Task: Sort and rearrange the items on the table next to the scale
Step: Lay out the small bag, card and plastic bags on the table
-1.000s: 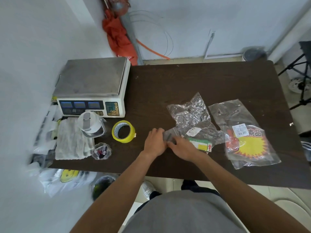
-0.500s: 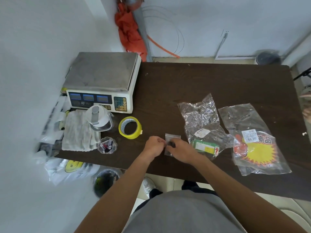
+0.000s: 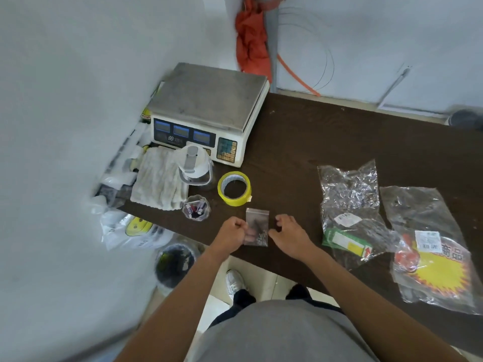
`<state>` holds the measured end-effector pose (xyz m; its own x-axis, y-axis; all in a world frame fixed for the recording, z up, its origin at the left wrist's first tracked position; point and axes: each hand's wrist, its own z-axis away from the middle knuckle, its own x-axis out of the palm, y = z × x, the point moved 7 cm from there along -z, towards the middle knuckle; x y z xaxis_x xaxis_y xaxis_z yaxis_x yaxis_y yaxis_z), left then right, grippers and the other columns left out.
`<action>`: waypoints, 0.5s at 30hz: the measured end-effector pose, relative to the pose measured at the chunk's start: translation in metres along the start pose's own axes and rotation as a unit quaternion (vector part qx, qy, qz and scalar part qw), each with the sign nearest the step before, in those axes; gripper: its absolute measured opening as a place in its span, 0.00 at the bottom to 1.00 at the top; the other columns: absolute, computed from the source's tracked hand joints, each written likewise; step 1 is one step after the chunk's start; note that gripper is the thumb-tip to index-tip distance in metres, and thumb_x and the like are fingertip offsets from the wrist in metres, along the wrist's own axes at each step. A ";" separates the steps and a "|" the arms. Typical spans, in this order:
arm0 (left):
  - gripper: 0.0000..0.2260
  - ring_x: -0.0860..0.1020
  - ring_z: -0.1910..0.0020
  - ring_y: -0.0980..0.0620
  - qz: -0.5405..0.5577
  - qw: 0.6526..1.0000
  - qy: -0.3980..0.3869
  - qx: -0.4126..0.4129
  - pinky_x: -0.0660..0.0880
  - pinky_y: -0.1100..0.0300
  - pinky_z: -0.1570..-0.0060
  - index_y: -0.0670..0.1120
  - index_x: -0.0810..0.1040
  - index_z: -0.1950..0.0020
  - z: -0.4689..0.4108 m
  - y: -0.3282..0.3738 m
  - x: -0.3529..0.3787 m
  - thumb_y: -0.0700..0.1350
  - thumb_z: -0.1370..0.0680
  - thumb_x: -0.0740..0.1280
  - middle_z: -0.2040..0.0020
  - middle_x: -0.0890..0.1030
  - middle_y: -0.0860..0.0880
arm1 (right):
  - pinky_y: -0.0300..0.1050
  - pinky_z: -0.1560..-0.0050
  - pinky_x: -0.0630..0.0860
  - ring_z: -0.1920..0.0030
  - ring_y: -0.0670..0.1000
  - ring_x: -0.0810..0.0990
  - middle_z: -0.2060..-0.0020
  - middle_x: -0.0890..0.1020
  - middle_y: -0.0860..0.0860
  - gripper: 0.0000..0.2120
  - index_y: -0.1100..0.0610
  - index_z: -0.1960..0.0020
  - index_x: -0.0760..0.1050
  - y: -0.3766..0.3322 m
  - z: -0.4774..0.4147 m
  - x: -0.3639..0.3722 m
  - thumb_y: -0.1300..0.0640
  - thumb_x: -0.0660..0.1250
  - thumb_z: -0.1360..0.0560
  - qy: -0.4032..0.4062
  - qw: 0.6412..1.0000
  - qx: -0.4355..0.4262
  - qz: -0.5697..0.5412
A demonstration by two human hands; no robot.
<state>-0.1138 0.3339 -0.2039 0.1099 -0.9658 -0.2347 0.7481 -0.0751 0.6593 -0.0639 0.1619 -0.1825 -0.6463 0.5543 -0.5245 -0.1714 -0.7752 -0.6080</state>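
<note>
While your left hand [image 3: 233, 232] pinches the left edge of the small clear bag [image 3: 257, 227], your right hand [image 3: 287, 233] sits just beside it with fingers curled and loose, holding nothing. That little bag lies on the dark bench [image 3: 326, 142] near the front edge, just below the yellow tape roll [image 3: 234, 188]. Farther back by the wall stands the scale [image 3: 206, 111]

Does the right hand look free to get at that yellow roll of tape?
Probably yes. The right hand is open and holds nothing, and the yellow tape roll lies just beyond the small zip bag, with only bare table around it.
</note>
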 end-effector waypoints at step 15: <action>0.12 0.80 0.45 0.45 -0.156 0.984 0.087 0.022 0.77 0.50 0.43 0.48 0.75 0.38 0.006 -0.004 -0.084 0.47 0.20 0.61 0.44 0.81 0.46 | 0.51 0.34 0.72 0.35 0.52 0.75 0.33 0.71 0.53 0.26 0.54 0.27 0.67 -0.067 0.011 0.064 0.53 0.66 0.23 -0.143 0.987 -0.073 0.016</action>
<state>-0.1302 0.4137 -0.1826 -0.0068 -0.8376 -0.5462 0.7344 -0.3749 0.5658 -0.1019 0.2458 -0.1692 -0.8370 0.4055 -0.3674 -0.0517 -0.7271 -0.6846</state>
